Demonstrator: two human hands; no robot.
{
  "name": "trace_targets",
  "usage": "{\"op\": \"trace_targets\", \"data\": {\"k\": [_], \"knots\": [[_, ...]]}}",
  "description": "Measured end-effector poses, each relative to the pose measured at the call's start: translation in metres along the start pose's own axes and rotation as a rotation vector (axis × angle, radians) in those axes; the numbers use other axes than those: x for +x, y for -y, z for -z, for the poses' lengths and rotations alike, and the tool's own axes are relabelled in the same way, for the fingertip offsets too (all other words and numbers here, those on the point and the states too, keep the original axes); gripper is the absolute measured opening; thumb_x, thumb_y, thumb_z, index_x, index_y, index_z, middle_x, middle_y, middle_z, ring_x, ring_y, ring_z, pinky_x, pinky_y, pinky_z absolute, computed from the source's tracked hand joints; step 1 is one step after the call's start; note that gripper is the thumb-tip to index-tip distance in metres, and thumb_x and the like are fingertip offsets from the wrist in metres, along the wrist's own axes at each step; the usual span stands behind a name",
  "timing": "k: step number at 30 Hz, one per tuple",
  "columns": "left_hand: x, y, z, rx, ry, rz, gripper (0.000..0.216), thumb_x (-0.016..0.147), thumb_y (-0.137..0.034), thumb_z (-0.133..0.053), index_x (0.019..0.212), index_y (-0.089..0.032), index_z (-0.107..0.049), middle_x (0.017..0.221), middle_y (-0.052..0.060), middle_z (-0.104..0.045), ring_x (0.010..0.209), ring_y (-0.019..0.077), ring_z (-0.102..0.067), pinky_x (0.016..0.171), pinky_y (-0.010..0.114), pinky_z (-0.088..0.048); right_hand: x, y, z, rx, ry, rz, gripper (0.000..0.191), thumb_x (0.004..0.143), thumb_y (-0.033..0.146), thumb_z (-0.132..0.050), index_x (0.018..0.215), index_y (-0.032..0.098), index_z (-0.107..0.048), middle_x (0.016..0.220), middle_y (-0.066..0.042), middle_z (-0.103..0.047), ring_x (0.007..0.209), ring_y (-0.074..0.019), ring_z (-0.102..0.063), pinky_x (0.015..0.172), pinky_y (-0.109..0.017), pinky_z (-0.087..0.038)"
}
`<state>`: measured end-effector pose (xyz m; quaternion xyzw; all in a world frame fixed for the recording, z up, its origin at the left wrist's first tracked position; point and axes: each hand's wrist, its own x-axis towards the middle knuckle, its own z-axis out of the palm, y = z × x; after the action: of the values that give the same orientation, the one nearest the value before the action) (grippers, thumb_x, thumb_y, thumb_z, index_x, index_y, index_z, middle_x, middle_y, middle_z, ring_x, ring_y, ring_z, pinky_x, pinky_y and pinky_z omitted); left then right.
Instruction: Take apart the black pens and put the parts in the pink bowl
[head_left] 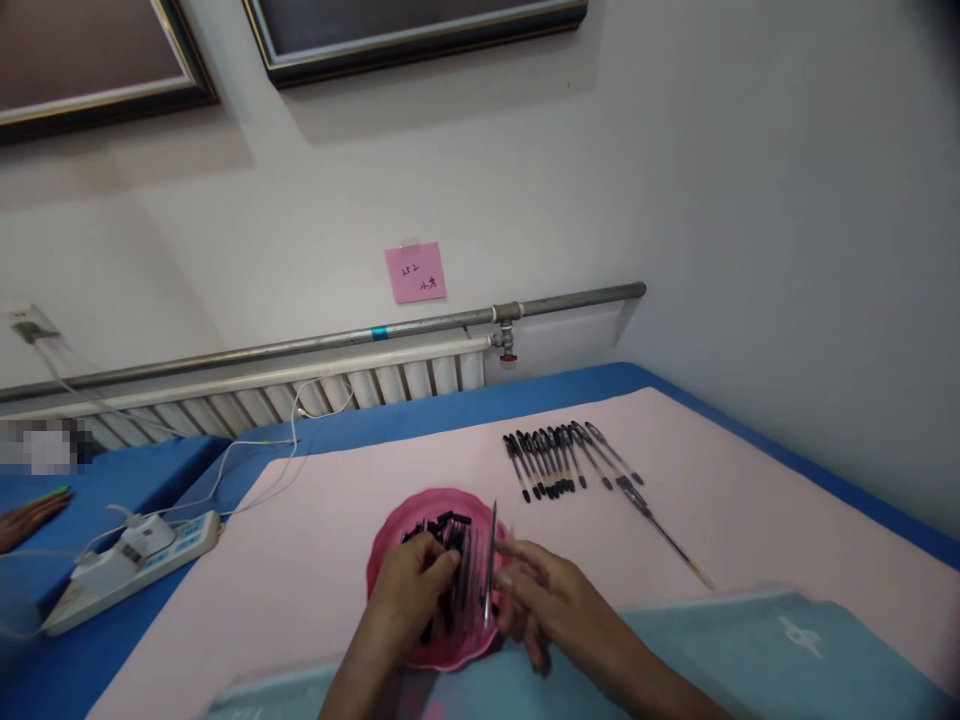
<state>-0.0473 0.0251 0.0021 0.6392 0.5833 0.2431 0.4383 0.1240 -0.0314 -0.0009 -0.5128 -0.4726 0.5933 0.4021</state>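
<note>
A pink scalloped plate (373, 560) lies on the pale pink sheet and holds black pen caps (459, 518) and several clear pen barrels (471, 575). My left hand (412, 580) reaches over its left side, thumb and fingers pressed together among the dark parts; what they pinch is hidden. At the plate's right rim, my right hand (544, 595) is slightly blurred, its thumb and index finger at a clear pen barrel (491, 560) that stands nearly upright. Beyond the plate, several capped pens (551, 460) lie side by side. One longer pen (664, 530) lies apart, slanting toward me.
A white power strip (135, 570) with plugged-in adapters and white cables lies at left on the blue cover (180, 470). Another person's hand (34, 520) rests at far left. A light blue cloth (720, 640) covers the near edge. Behind are a radiator (390, 385) and a pipe (315, 345).
</note>
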Motion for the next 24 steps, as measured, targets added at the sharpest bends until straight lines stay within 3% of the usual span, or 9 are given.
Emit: {"op": "trace_targets", "data": {"k": [2,4,8,10,12,14,17,20,24], "knots": [[0.001,0.002,-0.001,0.066,-0.028,-0.005,0.024,0.080,-0.031,-0.047,0.060,-0.022,-0.040,0.045,-0.007,-0.043,0.039,0.0104,-0.042,0.042,0.023,-0.028,-0.005,-0.002,0.004,-0.097,-0.086,0.013,0.044,0.081,0.042,-0.051,0.118,0.020,-0.047,0.059,0.004,-0.061,0.031,-0.0084,-0.043,0.034,-0.022,-0.032],[0.002,0.004,-0.001,0.076,-0.028,-0.003,0.023,0.080,-0.030,-0.048,0.060,-0.022,-0.041,0.045,-0.007,-0.043,0.039,0.0112,-0.043,0.042,0.023,-0.028,-0.009,-0.005,0.015,-0.182,-0.188,0.078,0.034,0.081,0.041,-0.053,0.108,0.022,-0.055,0.056,0.005,-0.057,0.037,-0.0097,-0.045,0.038,-0.023,-0.035],[0.003,0.004,0.004,0.159,-0.063,-0.025,0.022,0.081,-0.030,-0.048,0.061,-0.021,-0.045,0.050,-0.005,-0.047,0.047,0.0130,-0.047,0.048,0.024,-0.029,-0.011,-0.007,0.059,-0.447,-0.490,0.237,0.020,0.080,0.037,-0.052,0.093,0.023,-0.059,0.075,-0.002,-0.062,0.068,-0.0188,-0.059,0.062,-0.029,-0.045],[0.003,0.002,0.010,0.260,-0.100,-0.038,0.023,0.082,-0.031,-0.047,0.061,-0.021,-0.048,0.053,-0.003,-0.052,0.053,0.0149,-0.051,0.051,0.025,-0.030,-0.013,-0.007,0.087,-0.729,-0.623,0.214,0.018,0.080,0.031,-0.048,0.092,0.020,-0.057,0.090,-0.008,-0.062,0.079,-0.0228,-0.059,0.068,-0.032,-0.044],[0.002,0.000,0.016,0.336,-0.133,-0.035,0.023,0.082,-0.030,-0.046,0.062,-0.020,-0.051,0.057,-0.001,-0.056,0.058,0.0161,-0.054,0.054,0.025,-0.032,-0.016,-0.007,0.112,-1.011,-0.675,0.098,0.021,0.081,0.021,-0.040,0.094,0.016,-0.056,0.097,-0.013,-0.059,0.082,-0.0247,-0.058,0.066,-0.033,-0.041],[0.002,-0.002,0.022,0.370,-0.148,-0.010,0.020,0.082,-0.028,-0.047,0.065,-0.020,-0.054,0.062,0.000,-0.060,0.062,0.0165,-0.056,0.057,0.025,-0.033,-0.018,-0.008,0.131,-1.202,-0.655,-0.086,0.020,0.081,0.017,-0.037,0.091,0.015,-0.054,0.091,-0.013,-0.057,0.074,-0.0243,-0.058,0.059,-0.032,-0.037],[0.003,-0.003,0.026,0.407,-0.189,0.040,0.014,0.082,-0.030,-0.050,0.077,-0.019,-0.058,0.069,0.001,-0.064,0.067,0.0173,-0.058,0.059,0.025,-0.034,-0.020,-0.010,0.144,-1.270,-0.573,-0.234,0.014,0.080,0.014,-0.038,0.080,0.016,-0.052,0.080,-0.011,-0.057,0.070,-0.0241,-0.057,0.054,-0.029,-0.032],[0.000,-0.006,0.017,0.421,-0.202,0.027,0.016,0.082,-0.034,-0.050,0.083,-0.020,-0.057,0.069,0.002,-0.063,0.066,0.0180,-0.058,0.058,0.025,-0.032,-0.020,-0.009,0.144,-1.244,-0.523,-0.245,0.015,0.078,0.012,-0.040,0.069,0.018,-0.050,0.071,-0.009,-0.059,0.067,-0.0229,-0.058,0.054,-0.028,-0.032],[-0.009,-0.016,-0.011,0.468,-0.110,-0.087,0.016,0.080,-0.032,-0.050,0.075,-0.018,-0.056,0.074,0.005,-0.064,0.067,0.0195,-0.057,0.058,0.027,-0.030,-0.020,-0.002,0.126,-1.093,-0.495,-0.163,0.013,0.076,0.017,-0.042,0.066,0.020,-0.050,0.064,-0.005,-0.060,0.060,-0.0204,-0.056,0.054,-0.028,-0.032]]}}
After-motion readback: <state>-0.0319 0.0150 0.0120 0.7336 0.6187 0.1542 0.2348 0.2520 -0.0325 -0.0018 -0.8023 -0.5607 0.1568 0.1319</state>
